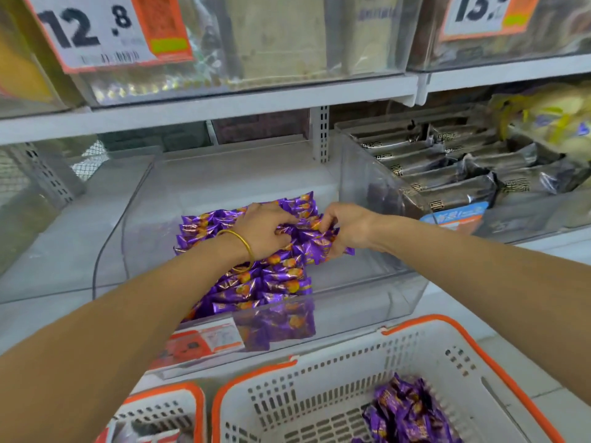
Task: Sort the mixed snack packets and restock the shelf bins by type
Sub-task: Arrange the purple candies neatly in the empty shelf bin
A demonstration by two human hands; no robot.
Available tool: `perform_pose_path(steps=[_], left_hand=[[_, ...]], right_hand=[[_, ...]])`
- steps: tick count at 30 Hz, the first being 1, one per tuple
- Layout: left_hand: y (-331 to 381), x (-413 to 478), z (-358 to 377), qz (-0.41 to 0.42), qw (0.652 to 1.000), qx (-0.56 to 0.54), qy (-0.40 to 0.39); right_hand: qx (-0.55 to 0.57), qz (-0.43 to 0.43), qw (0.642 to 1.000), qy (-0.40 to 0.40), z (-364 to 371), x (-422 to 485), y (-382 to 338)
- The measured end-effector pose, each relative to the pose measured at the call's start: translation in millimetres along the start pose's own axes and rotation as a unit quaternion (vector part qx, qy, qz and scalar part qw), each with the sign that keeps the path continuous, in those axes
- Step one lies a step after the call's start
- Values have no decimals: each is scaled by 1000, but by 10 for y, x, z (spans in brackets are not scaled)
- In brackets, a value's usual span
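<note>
Purple packets (271,282) lie mid-frame, your left hand (262,231) gripping the pile, your right hand (347,231) pinching one just right.

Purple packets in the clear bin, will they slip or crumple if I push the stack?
Probably slippery: the purple packets have glossy foil wrappers and lie overlapped in rows. Likely light and crinkly, since small and flat; a push may scatter them.

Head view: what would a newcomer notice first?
The shiny purple packets piled in the clear bin mid-shelf, with the person's left grip and right grip both holding some. Next, the big 12.8 price card upper left and the orange-rimmed basket below, holding more of them.
</note>
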State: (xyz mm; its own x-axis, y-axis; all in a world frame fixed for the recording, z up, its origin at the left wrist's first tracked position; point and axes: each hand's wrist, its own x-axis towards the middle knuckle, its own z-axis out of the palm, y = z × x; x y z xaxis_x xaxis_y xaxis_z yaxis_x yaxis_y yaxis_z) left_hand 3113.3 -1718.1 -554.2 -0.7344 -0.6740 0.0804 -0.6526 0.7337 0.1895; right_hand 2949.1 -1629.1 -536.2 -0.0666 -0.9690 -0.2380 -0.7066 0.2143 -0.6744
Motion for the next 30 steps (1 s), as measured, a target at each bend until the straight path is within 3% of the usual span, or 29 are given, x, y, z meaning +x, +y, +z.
perform_pose_path(steps=[4, 6, 12, 21, 25, 28, 30], left_hand=[[-63, 26, 60, 1, 1000, 8, -7], [-72, 43, 85, 1, 1000, 7, -13], [-57, 70, 95, 10, 1000, 6, -8], [-24, 23, 51, 1, 1000, 2, 1], [65, -87, -115, -10, 999, -29, 14], [214, -266, -285, -12, 994, -94, 50], [393, -513, -433, -11, 977, -182, 106]], right_hand=[[-105, -44, 993, 2, 16, -36, -9], [-95, -34, 995, 15, 58, -21, -3], [-86, 112, 990, 17, 78, -74, -79], [98, 140, 985, -37, 139, -39, -144], [125, 151, 980, -21, 39, -149, -114], [56, 148, 987, -6, -48, -360, -253], [-17, 85, 995, 55, -166, -612, -371]])
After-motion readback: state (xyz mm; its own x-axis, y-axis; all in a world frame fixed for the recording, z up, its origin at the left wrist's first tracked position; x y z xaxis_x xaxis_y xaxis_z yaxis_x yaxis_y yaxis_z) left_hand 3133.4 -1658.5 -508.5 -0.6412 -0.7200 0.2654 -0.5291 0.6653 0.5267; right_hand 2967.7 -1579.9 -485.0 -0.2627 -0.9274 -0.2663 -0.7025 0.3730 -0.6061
